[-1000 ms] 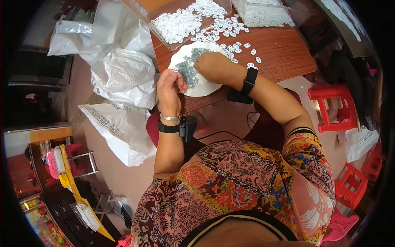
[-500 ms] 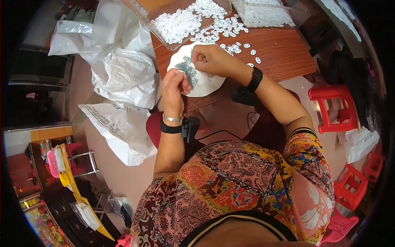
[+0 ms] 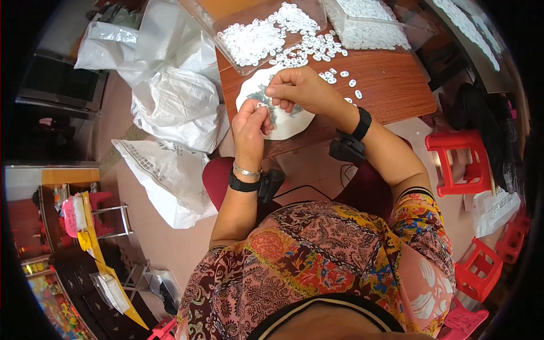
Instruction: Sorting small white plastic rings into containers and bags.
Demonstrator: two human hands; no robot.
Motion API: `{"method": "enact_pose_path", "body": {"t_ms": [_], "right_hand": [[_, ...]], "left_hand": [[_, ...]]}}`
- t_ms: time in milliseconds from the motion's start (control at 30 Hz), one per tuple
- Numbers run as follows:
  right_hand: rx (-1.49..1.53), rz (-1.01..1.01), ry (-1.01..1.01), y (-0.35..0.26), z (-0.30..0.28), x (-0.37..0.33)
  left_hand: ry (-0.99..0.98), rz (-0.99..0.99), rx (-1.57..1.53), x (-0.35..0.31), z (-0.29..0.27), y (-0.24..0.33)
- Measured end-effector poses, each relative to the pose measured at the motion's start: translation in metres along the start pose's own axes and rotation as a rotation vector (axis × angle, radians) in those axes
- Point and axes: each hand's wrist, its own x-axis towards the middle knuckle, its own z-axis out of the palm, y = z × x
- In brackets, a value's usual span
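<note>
A small white oval piece (image 3: pixel 261 105) with holes is pinched between the thumb and forefinger of my left hand (image 3: pixel 248 127), above the near left part of a white plate (image 3: pixel 294 129). My right hand (image 3: pixel 306 90) is over the plate too, thumb and forefinger pressed together close to that white piece. Whatever its fingertips hold, if anything, is too small to make out. Many tiny grey-green pieces (image 3: pixel 256 97) lie on the plate, partly hidden under both hands.
The brown wooden table (image 3: pixel 391 85) bears loose white oval pieces (image 3: pixel 317 48), a clear tray (image 3: pixel 226 55) heaped with them and another full clear box (image 3: pixel 368 25). White sacks (image 3: pixel 175 107) stand left of the table; a red stool (image 3: pixel 459 161) is on the right.
My right hand has come up from the grey-green pieces and turned its pinched fingertips toward the white piece in my left hand. The whole view has shifted slightly.
</note>
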Motion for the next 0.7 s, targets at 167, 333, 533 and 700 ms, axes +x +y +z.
{"method": "enact_pose_path", "body": {"t_ms": [167,333,533,700], "right_hand": [[-0.012,-0.029,0.014,0.003,0.005,0.001],[-0.008,-0.114,0.001,0.005,0.012,-0.001],[-0.144,-0.167,-0.002,0.008,0.011,-0.001],[-0.192,-0.168,0.084,0.006,0.006,0.0]], "left_hand": [[0.007,0.014,0.022,-0.001,0.002,0.0],[-0.017,-0.011,0.036,-0.002,0.004,0.0],[-0.029,-0.027,0.032,-0.004,0.003,0.0],[0.014,0.017,0.002,-0.002,0.003,0.0]]}}
